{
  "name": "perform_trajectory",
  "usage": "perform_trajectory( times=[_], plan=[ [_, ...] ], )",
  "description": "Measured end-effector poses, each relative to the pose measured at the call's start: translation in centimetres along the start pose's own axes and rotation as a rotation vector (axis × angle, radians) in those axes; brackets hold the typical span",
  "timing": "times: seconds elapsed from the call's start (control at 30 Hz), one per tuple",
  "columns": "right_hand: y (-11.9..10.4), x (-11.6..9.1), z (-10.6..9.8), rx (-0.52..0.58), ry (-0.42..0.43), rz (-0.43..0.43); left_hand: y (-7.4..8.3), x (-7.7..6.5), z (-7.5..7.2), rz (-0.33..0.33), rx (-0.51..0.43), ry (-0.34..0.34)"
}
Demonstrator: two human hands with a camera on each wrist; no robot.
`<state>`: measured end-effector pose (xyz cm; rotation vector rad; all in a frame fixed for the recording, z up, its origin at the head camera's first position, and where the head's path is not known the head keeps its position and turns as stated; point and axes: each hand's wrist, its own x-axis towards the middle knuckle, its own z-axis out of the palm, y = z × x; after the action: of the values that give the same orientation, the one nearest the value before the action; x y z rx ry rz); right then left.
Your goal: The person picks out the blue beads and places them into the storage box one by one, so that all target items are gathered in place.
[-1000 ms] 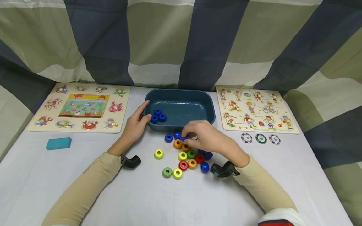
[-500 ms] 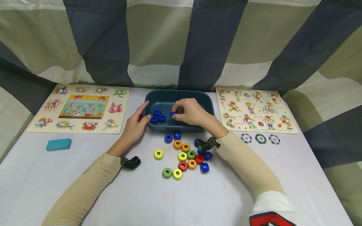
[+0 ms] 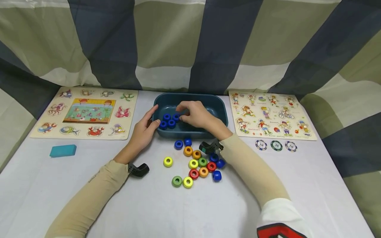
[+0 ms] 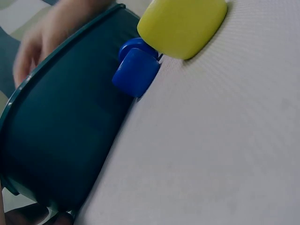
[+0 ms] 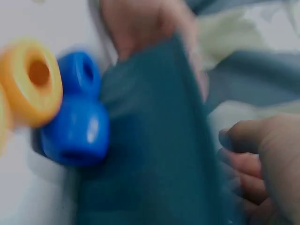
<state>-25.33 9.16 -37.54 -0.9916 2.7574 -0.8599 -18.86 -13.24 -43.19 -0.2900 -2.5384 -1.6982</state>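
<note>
A dark teal tray stands at the back middle of the table. My left hand holds its left end, thumb at the front corner and fingers along the side. Inside the tray my right hand hovers beside a blue bead, index finger and thumb apart. That bead lies against several other blue beads in the left part. The right wrist view, though blurred, shows the right hand's fingers loosely bent past the tray wall. Left-hand fingers show under the tray's end in the left wrist view.
Loose beads lie in front of the tray: blue, orange, yellow, green and red. Puzzle boards flank the tray, left and right. A teal block and round tokens lie farther out.
My right hand has taken a blue bead from the pile, carried it into the tray and set it beside the other blue ones. The left hand has stayed on the tray.
</note>
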Motion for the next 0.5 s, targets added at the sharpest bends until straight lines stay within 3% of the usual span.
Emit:
perform_trajectory(
  times=[0.17, 0.27, 0.37, 0.5],
  plan=[
    [-1.7, -4.5, -1.4, 0.057, 0.192, -0.242, 0.1, 0.0, 0.1, 0.002, -0.012, -0.001],
    [-2.5, -7.5, -1.2, 0.054, 0.165, -0.349, 0.2, 0.1, 0.2, 0.002, -0.011, -0.01],
    [-2.9, -9.3, -0.5, 0.012, 0.073, -0.348, 0.2, 0.1, 0.2, 0.002, -0.001, -0.006],
    [-3.4, -10.0, 0.0, -0.093, -0.004, -0.267, 0.1, 0.1, 0.2, 0.0, 0.007, 0.008]
  ],
)
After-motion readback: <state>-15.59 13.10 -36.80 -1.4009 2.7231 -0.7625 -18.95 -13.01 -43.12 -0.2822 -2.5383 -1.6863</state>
